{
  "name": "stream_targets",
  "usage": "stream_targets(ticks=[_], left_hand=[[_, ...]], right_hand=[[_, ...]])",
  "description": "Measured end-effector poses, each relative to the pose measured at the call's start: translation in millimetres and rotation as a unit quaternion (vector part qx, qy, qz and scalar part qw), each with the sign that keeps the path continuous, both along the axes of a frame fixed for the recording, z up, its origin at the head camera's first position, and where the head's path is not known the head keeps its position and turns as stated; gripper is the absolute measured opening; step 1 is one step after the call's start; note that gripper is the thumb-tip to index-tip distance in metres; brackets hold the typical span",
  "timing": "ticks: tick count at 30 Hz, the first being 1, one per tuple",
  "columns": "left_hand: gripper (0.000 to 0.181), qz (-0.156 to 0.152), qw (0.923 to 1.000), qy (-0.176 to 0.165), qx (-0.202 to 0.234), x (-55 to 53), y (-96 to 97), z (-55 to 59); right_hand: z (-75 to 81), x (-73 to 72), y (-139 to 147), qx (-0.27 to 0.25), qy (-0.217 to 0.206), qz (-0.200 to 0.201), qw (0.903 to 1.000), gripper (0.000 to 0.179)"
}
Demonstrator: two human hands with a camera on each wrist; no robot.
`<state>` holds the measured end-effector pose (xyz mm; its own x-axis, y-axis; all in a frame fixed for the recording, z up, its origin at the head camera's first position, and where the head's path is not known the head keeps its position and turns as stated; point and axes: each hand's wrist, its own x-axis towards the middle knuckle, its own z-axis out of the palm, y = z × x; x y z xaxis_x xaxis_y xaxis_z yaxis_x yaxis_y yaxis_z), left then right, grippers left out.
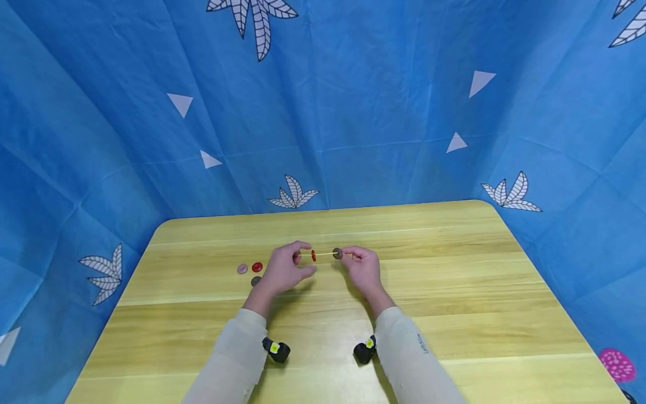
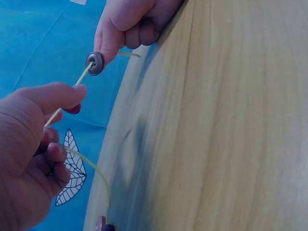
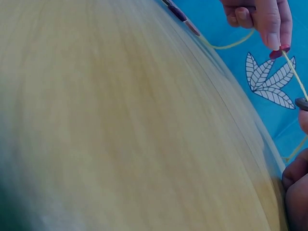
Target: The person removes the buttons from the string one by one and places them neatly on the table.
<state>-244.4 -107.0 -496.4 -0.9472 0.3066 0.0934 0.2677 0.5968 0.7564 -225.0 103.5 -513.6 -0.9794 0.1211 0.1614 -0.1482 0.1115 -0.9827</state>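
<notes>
A yellow string runs taut between the two hands, with a red button and a dark brown button threaded on it. My left hand grips the string with curled fingers; its fingertips are right at the red button. From those fingers a loose tail of string hangs toward the table. My right hand pinches the brown button at its edge between thumb and finger. In the left wrist view, string comes through the holes of the brown button, and a short end shows beyond the right hand.
Left of the left hand, a pink button, another red button and another dark button lie on the wooden table. A blue patterned cloth hangs behind and beside the table.
</notes>
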Motion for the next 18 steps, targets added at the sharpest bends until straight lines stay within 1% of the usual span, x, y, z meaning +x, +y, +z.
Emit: stream_targets(ticks=[3, 7, 10, 13, 18], left_hand=[[0.049, 0.011, 0.9996, 0.021, -0.017, -0.3, 2.3, -1.5], [0.041, 0.026, 0.9983, 0.041, -0.031, 1.2, 6.0, -1.3], [0.037, 0.037, 0.9976, 0.049, -0.032, 1.9, 7.9, -1.4], [0.035, 0.049, 0.9971, 0.050, -0.030, 1.7, 8.9, -2.1], [0.035, 0.055, 0.9965, 0.057, -0.029, 2.3, 6.9, -3.8]], right_hand=[[0.8, 0.3, 0.7, 0.000, -0.007, 0.002, 1.0000, 0.011], [0.7, 0.6, 1.3, 0.000, -0.009, 0.004, 1.0000, 0.011], [0.1, 0.3, 1.1, 0.000, -0.007, 0.002, 1.0000, 0.010], [-0.4, -0.7, 0.5, 0.002, -0.006, -0.002, 1.0000, 0.010], [-27.8, -15.0, 2.6, -0.002, -0.008, -0.005, 1.0000, 0.010]])
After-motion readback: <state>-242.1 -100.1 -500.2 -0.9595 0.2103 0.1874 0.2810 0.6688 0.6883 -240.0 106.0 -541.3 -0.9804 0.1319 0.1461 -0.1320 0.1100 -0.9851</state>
